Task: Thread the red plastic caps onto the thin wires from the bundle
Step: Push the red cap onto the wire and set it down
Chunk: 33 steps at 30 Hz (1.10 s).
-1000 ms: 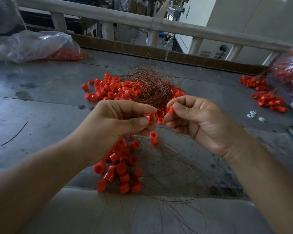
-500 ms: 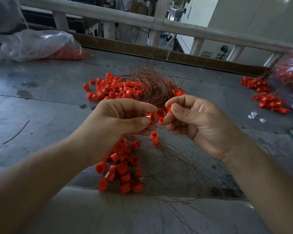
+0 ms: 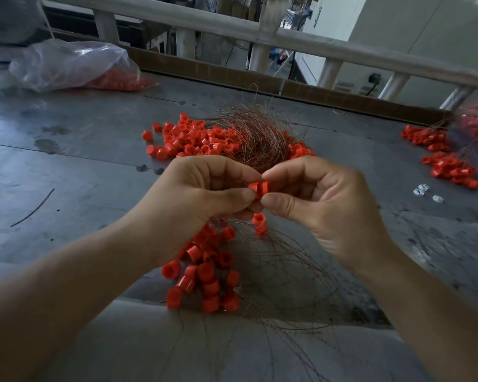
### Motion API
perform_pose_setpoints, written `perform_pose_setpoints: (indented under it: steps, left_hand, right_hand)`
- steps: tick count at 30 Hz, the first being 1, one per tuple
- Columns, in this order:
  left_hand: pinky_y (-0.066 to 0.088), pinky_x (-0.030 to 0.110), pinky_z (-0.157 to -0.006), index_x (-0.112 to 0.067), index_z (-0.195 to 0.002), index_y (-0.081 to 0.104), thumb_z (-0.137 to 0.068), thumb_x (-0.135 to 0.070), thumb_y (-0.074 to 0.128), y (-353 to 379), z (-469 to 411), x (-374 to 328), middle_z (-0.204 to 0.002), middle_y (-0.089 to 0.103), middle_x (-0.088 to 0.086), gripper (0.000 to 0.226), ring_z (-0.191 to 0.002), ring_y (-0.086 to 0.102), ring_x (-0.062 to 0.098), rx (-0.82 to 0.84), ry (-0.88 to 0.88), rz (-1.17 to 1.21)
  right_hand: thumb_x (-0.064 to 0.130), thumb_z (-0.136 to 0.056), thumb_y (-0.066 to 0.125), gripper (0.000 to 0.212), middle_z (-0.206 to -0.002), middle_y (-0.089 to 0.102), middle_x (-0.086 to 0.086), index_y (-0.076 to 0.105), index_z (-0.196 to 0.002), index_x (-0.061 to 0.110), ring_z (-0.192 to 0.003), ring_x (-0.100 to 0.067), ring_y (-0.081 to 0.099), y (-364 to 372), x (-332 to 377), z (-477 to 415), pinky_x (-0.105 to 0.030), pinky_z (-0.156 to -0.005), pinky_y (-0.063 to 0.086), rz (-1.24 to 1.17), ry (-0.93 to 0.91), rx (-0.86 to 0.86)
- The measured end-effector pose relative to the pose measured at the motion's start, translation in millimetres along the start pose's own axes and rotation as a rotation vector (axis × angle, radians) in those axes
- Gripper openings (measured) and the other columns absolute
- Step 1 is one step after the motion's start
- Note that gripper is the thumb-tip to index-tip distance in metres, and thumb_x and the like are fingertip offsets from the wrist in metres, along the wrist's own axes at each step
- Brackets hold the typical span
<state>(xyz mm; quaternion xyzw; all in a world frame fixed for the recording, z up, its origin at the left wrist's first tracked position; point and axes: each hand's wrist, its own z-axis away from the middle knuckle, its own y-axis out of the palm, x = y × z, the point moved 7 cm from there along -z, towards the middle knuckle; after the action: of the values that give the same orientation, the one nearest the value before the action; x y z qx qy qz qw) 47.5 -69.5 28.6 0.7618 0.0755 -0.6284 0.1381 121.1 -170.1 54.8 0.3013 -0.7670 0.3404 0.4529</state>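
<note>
The red caps (image 3: pixel 258 189) being worked, seemingly two pressed end to end, sit in the air above the table (image 3: pixel 80 166), pinched between both hands. The left hand (image 3: pixel 202 194) grips them from the left with thumb and curled forefinger. The right hand (image 3: pixel 323 199) nips them from the right between thumb and forefinger, its other fingers curled beneath. Just below the hands two hanging caps (image 3: pixel 259 223) dangle one above the other. Under the left wrist a cluster of threaded caps (image 3: pixel 207 274) lies on thin wires (image 3: pixel 287 285) that fan out toward the near edge of the table. Beyond the hands the wire bundle (image 3: pixel 260 139) lies in a brown tangle, with loose caps (image 3: pixel 193 139) heaped against its left side and a few at its right. Far right lies another heap of caps (image 3: pixel 447 166), with small white pieces (image 3: pixel 422 190) near it. At the far left a clear plastic bag (image 3: pixel 75 64) holds more red caps
</note>
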Motion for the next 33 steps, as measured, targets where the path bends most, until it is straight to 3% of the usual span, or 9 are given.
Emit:
perform_pose_setpoints:
  steps: [7,14,18,33]
  left_hand:
    - [0.053,0.017,-0.059,-0.024,-0.076,0.074,-0.053,-0.022,0.068,0,0,2,-0.07,0.072,0.003,0.024,-0.066,0.069,0.012,-0.012,-0.008,-0.006]
    - [0.053,0.017,-0.058,-0.02,-0.077,0.074,-0.052,-0.019,0.068,-3,-1,0,-0.071,0.072,0.005,0.026,-0.065,0.069,0.013,-0.042,-0.025,-0.013]
    - [0.053,0.016,-0.058,-0.022,-0.074,0.075,-0.051,-0.02,0.068,-2,-1,-2,-0.068,0.072,0.004,0.025,-0.065,0.069,0.013,-0.057,0.006,-0.013]
    - [0.052,0.013,-0.059,-0.021,-0.078,0.069,-0.059,-0.014,0.065,-1,2,-5,-0.069,0.073,-0.001,0.021,-0.062,0.069,0.009,-0.071,0.077,-0.19]
  right_hand:
    - [0.015,-0.065,0.07,0.019,-0.078,0.068,0.001,0.066,-0.084,0.017,-0.071,-0.013,0.068,2,4,2,-0.023,-0.068,0.055,0.137,-0.08,-0.042]
    - [0.014,-0.072,0.07,0.027,-0.085,0.068,0.001,0.064,-0.098,0.019,-0.079,-0.007,0.066,3,15,6,-0.023,-0.068,0.055,0.428,-0.239,-0.083]
    - [0.018,-0.072,0.069,0.025,-0.084,0.065,0.01,0.065,-0.097,0.017,-0.078,-0.003,0.065,-1,18,6,-0.017,-0.068,0.054,0.471,-0.258,-0.148]
    - [0.012,-0.067,0.071,0.025,-0.085,0.06,0.009,0.07,-0.09,0.002,-0.09,-0.003,0.061,1,18,9,-0.009,-0.075,0.05,0.551,-0.335,-0.151]
